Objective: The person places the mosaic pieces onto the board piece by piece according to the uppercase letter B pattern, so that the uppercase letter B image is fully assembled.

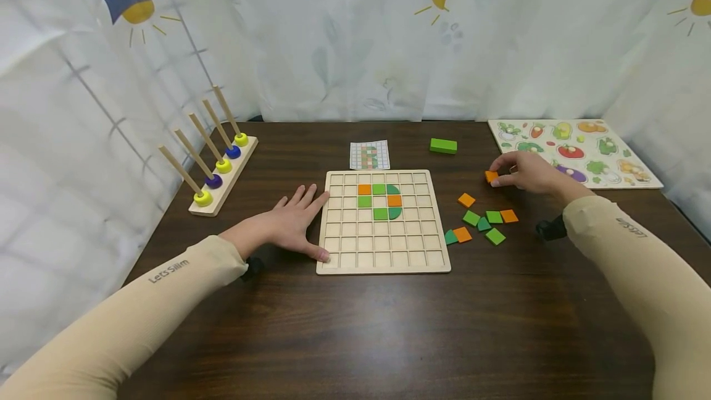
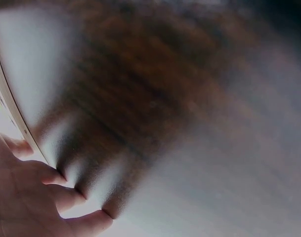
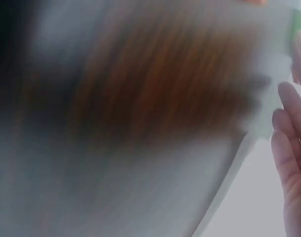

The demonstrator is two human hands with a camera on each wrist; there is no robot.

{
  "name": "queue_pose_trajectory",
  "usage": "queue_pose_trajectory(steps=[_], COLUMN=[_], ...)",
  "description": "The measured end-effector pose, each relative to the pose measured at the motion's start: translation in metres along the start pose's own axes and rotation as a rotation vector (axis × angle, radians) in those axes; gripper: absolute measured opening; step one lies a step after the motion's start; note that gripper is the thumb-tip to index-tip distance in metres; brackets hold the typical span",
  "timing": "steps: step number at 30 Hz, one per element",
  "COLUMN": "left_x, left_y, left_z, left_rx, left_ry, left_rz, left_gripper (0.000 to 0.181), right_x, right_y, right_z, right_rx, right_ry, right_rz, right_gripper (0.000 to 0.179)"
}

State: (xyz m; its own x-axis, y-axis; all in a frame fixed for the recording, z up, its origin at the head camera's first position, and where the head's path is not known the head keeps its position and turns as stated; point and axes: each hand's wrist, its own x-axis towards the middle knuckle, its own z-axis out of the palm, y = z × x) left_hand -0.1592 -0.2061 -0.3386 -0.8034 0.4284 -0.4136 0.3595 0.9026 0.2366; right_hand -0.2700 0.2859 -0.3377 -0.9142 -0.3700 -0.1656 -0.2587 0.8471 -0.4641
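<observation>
A square wooden grid board (image 1: 363,244) lies on the dark table. My left hand (image 1: 289,224) is spread flat at its left side, with the thumb on the lower left corner and the index fingertip at the left edge. Orange and green square tiles (image 1: 364,201) and dark green quarter-circle tiles (image 1: 395,213) sit in its upper middle cells. Off to the right, my right hand (image 1: 528,171) pinches an orange square tile (image 1: 490,176) between thumb and fingers. Below that hand lie several loose tiles (image 1: 495,236). In the right wrist view, part of the right hand (image 3: 293,148) shows at the edge.
A small printed pattern card (image 1: 369,155) lies behind the board, with a green block (image 1: 443,146) to its right. At the back right is a vegetable peg puzzle (image 1: 605,165). A peg stand (image 1: 233,175) with coloured rings stands at left. A printed curtain (image 1: 344,36) hangs behind.
</observation>
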Motion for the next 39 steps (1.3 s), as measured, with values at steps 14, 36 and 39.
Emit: queue_pose_trajectory(steps=[14,36,39], left_x=[0.000,0.001,0.000], left_y=[0.000,0.000,0.001], left_z=[0.000,0.000,-0.001], left_rx=[0.001,0.000,-0.003], left_ry=[0.000,-0.016,-0.015], left_rz=[0.001,-0.008,-0.008], left_gripper=[0.131,0.132,0.132], right_x=[0.003,0.030,0.030], right_y=[-0.068,-0.181,-0.190], right_z=[0.029,0.086,0.090], right_rx=[0.485,0.696,0.680], right_ry=[0.030,-0.225,-0.247], right_rz=[0.018,0.008,0.007], right_gripper=[0.042,0.023,0.022])
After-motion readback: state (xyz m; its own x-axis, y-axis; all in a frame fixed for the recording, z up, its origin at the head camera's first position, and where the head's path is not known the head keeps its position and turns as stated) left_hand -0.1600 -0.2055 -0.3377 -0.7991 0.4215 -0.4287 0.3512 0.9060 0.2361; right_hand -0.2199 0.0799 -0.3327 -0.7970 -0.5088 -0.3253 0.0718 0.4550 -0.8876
